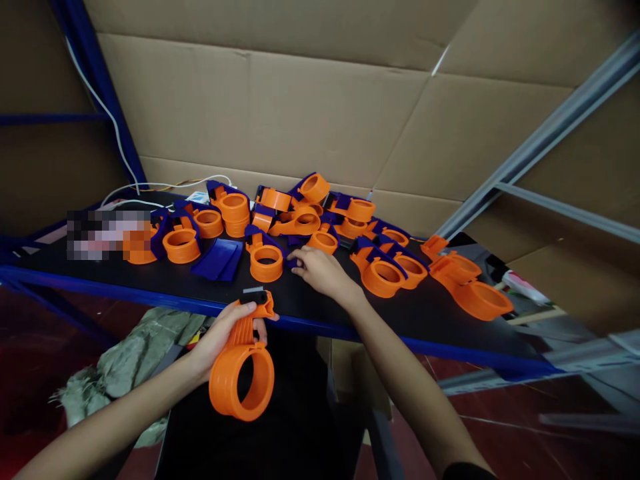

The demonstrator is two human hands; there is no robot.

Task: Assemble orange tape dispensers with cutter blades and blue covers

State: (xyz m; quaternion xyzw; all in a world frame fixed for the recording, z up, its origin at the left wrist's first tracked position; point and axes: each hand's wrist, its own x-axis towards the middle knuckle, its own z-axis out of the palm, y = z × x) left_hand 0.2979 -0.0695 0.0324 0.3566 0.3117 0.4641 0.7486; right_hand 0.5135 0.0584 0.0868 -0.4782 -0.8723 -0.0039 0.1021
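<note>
My left hand (219, 337) grips an orange plastic tape dispenser (243, 363) by its handle, held at the near edge of the black table (425, 317), with its round ring hanging below the edge. A small metal blade piece sits at the dispenser's top end. My right hand (320, 270) rests on the table, its fingertips touching a small dark blue part (291, 263) next to an orange ring piece (266, 262). Many orange and blue dispensers (300, 213) lie piled behind both hands.
A flat blue plastic panel (219, 259) lies left of the ring piece. More orange parts (470, 287) sit at the table's right end. White cables (150, 187) run along the back left. Cardboard sheets (280, 113) form the back wall. Grey cloth (135, 353) lies under the table.
</note>
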